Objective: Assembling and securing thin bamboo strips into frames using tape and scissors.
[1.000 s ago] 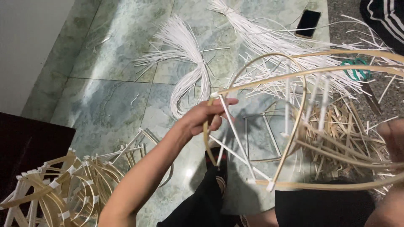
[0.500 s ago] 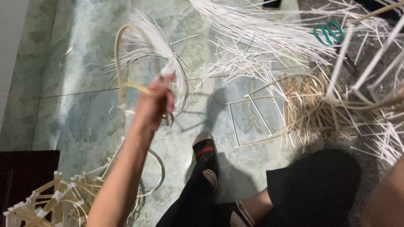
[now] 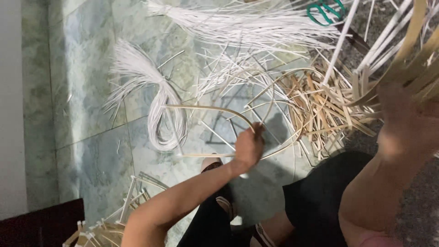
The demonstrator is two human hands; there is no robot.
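My left hand (image 3: 247, 147) reaches out over the green marble floor and is closed on a thin curved bamboo strip (image 3: 215, 109) that arcs to the left of it. At the right edge my right hand (image 3: 403, 122), close to the camera and blurred, grips a bamboo frame (image 3: 414, 43) of tan hoops and white rods that rises to the upper right. A looped bundle of white strips (image 3: 160, 107) lies on the floor left of the left hand.
A pile of short tan bamboo strips (image 3: 320, 107) lies between the hands. A long white strip bundle (image 3: 238, 23) and green scissors (image 3: 324, 10) lie at the top. Woven bamboo frames (image 3: 105, 226) sit at the bottom left beside dark wood furniture (image 3: 41, 224).
My left hand has moved from the looped white bundle to the right and nearer, now holding a curved bamboo strip. The bamboo frame has shifted to the far right.
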